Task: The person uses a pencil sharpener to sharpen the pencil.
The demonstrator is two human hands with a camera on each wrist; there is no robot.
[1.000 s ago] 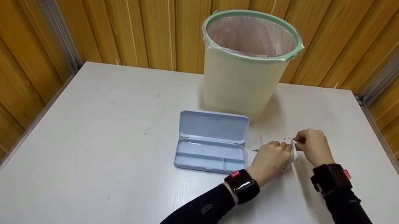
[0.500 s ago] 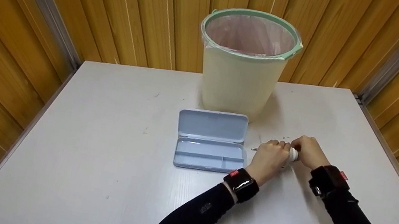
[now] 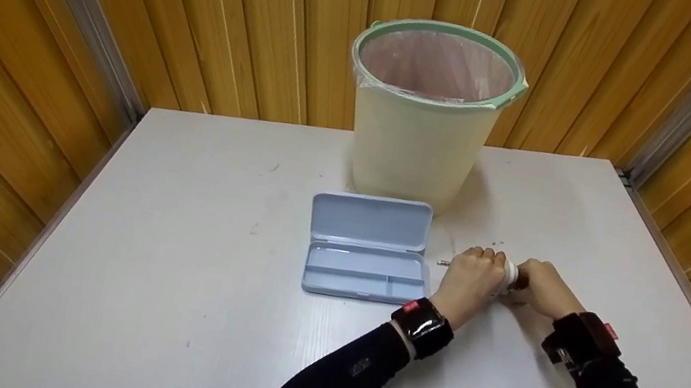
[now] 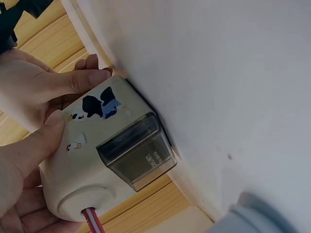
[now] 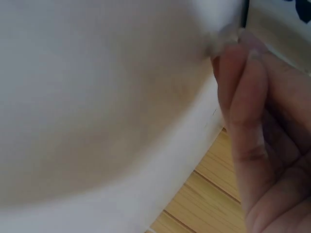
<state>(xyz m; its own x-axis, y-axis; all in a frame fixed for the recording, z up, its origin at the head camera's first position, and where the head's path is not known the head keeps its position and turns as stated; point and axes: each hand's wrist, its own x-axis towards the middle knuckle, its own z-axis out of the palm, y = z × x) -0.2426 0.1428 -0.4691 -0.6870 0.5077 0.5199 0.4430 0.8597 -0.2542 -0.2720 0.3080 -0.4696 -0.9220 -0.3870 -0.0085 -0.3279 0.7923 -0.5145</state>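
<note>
My left hand (image 3: 471,277) grips a white crank pencil sharpener (image 4: 82,165) from the side, thumb on its bird-decorated body. A red-striped pencil (image 4: 92,221) sticks out of the sharpener's front hole; its other end (image 3: 444,263) shows left of my left hand. On the sharpener's front is a dark see-through shavings drawer (image 4: 141,165). At the sharpener's back, my right hand (image 3: 542,287) pinches a small, blurred crank handle (image 5: 222,41) with thumb and fingertips; fingers hide most of it. Left of both hands lies an open blue pencil box (image 3: 369,219).
A cream bin (image 3: 414,149) with a green rim and clear liner stands behind the pencil box. Small dark crumbs (image 3: 497,243) lie on the white table (image 3: 165,247) beyond the hands. Wood-panelled walls (image 3: 263,16) enclose the back and sides.
My right hand has moved down and toward me as it turns the crank, from above the sharpener's back to beside it. My left hand stays on the sharpener.
</note>
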